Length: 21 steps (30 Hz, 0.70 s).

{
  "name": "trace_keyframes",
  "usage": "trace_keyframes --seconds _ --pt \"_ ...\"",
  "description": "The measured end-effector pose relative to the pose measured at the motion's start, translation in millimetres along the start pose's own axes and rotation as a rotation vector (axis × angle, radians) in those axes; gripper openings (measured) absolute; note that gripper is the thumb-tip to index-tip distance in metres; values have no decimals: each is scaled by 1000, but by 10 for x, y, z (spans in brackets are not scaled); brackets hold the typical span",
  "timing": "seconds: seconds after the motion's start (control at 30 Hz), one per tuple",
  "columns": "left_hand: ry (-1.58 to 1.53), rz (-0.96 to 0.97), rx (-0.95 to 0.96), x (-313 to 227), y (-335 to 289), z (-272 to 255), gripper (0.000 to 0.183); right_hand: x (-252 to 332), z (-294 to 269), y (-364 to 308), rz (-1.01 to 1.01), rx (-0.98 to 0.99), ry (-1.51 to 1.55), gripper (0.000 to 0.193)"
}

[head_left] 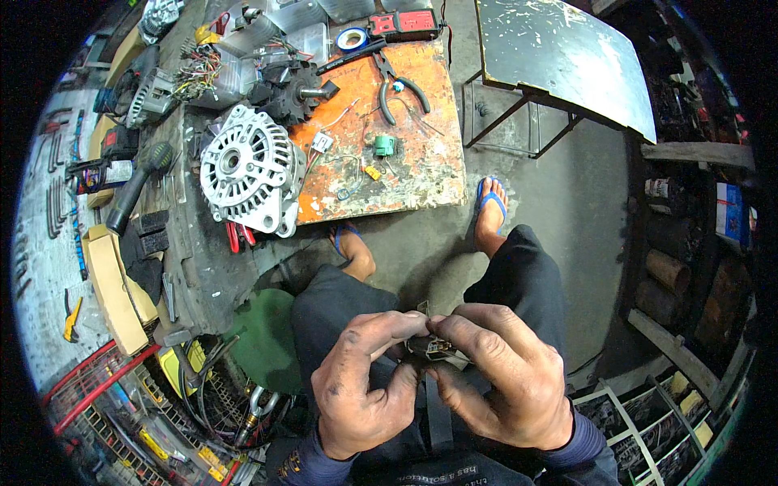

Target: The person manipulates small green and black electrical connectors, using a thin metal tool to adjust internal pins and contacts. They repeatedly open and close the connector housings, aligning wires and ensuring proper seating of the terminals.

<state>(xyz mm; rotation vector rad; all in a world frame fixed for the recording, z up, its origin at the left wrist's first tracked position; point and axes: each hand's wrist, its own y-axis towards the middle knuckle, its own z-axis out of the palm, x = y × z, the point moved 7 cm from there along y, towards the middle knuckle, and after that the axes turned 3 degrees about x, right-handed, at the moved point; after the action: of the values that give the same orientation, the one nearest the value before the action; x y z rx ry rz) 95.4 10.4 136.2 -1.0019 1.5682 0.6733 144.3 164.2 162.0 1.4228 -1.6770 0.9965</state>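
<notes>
Close above my lap, my left hand [365,385] and my right hand [515,377] meet fingertip to fingertip. Both pinch a small dark electrical part [436,348] with brassy metal bits showing on it. Fingers cover much of this part, so its exact kind cannot be made out. A thin wire-like piece sticks up just above the fingertips. Ahead, on the orange worn bench top [413,182], lie a green connector [385,146], a white connector [322,142] and dark-handled pliers [393,89], with thin wires around them.
A silver alternator housing [251,166] sits at the bench's left, with a dark rotor [288,91] behind it. A tape roll [352,39] and a red meter [403,25] lie farther back. A metal-topped table [567,61] stands far right. Tool racks [121,421] fill the lower left.
</notes>
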Motion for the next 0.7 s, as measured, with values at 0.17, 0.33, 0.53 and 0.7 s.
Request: trace_keyframes --seconds 0.17,0.33,0.53,0.7 --pt "-106 -19 16 71 5 31 51 5 -34 -5 -20 -34 -23 40" --pt "76 36 2 96 60 -126 55 -80 1 -11 -15 -86 -10 39" --pt "-237 -195 -74 321 -190 -170 48 -70 -48 -8 -25 -116 6 37" --pt "-644 -473 -6 485 -164 -15 38 -75 -11 6 -2 -90 16 37"
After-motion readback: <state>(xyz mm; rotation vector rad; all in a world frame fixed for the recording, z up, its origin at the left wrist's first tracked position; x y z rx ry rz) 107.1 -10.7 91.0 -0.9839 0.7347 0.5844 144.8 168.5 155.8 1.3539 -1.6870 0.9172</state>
